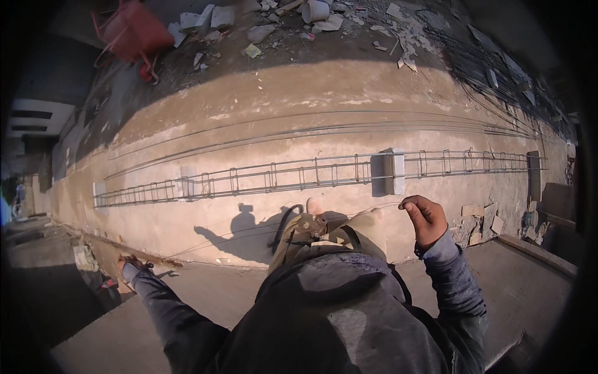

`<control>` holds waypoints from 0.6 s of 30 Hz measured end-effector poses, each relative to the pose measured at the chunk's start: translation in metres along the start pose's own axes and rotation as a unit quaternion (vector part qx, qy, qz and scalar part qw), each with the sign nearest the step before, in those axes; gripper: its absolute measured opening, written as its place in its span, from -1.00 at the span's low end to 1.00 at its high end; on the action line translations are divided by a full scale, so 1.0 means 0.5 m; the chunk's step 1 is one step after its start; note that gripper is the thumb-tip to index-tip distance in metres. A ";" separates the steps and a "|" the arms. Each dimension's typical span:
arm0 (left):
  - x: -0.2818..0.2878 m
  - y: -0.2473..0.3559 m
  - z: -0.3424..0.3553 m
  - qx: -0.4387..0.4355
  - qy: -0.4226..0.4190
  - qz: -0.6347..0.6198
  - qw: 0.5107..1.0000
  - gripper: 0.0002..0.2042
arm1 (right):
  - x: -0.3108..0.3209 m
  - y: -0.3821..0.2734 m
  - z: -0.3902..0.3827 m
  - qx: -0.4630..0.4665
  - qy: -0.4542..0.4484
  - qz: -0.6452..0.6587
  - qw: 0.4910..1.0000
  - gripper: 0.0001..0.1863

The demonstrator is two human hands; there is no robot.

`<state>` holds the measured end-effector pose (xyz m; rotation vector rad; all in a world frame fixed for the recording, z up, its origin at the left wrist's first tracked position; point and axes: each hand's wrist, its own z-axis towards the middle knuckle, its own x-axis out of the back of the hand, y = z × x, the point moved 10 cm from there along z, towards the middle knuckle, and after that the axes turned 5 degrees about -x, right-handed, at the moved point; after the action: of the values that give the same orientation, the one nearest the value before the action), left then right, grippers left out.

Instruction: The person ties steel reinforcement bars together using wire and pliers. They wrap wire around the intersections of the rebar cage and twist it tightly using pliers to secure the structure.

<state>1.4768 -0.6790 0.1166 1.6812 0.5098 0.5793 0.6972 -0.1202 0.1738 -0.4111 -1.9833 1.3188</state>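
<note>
My right hand [426, 220] is raised at the right of my knees, with thumb and forefinger pinched on the end of a thin wire [395, 205]. From there the wire runs left across my legs toward my left side. My left hand [132, 265] is stretched far out to the left. Its fingers look small and dark there, so their grip is unclear. In front of me lies a long steel rebar cage [316, 168] with several rectangular stirrups along it. It rests on concrete blocks [397, 171], apart from both hands.
Long loose steel bars [498, 129] lie beyond the cage. A red wheelbarrow [136, 31] stands at the far left, near rubble and a pale bucket [316, 10]. Dark bars are piled at the far right. A wooden plank [539, 255] lies at the right.
</note>
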 end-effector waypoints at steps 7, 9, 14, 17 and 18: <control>-0.243 0.059 0.059 -0.034 -0.134 -0.015 0.990 -0.82 | -0.123 -0.217 -0.216 0.118 -0.694 0.254 0.663 -0.73; -0.321 0.075 0.044 -0.006 -0.194 -0.103 0.976 -0.81 | -0.141 -0.183 -0.207 0.053 -0.650 0.099 0.752 -0.80; -0.472 0.116 -0.116 0.037 -0.199 -0.145 0.969 -0.76 | -0.014 -0.154 -0.057 0.004 -0.170 -0.388 0.906 -0.89; -0.514 0.136 -0.148 0.024 -0.207 -0.128 0.970 -0.76 | 0.088 -0.218 -0.007 0.034 0.148 -0.278 0.948 -0.88; -0.514 0.138 -0.171 0.021 -0.208 -0.122 0.970 -0.76 | 0.102 -0.223 -0.009 0.052 0.178 -0.199 0.962 -0.88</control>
<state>1.2244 -0.7857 0.1719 1.6894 0.4154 0.0299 0.6780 -0.1343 0.2941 -0.1686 -1.5851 1.0066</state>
